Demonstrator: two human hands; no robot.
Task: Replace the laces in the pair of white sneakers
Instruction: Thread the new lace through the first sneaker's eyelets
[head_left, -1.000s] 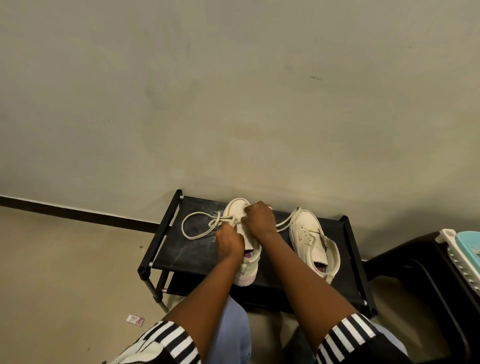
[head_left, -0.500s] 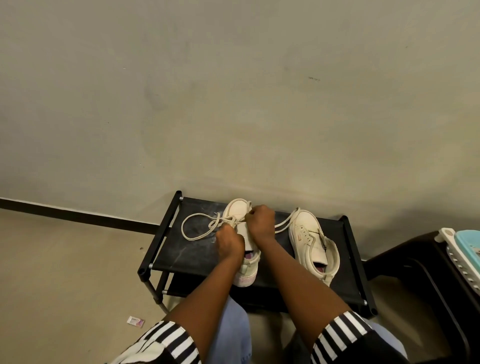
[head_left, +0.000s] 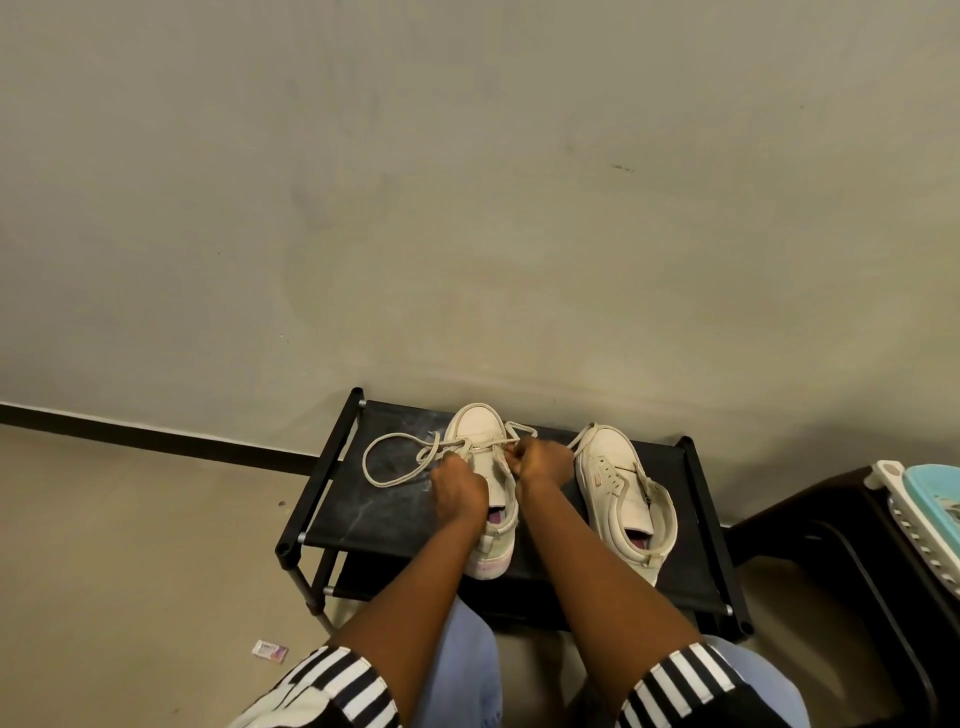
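Head view: the right hand (head_left: 545, 460) has shifted toward 3 o'clock off the left white leather sneaker (head_left: 475, 426), and it and the left hand (head_left: 460, 488), fingers curled, pinch its cream cord lace (head_left: 430, 451).

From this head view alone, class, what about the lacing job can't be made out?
Eyelets of the sneaker being laced: head view, covered by the left hand and right hand.
What the left hand's fingers grip, lace or sneaker: they curl out of sight.
Basket: cut off by the right edge.
Print on the floor wrapper: too small.
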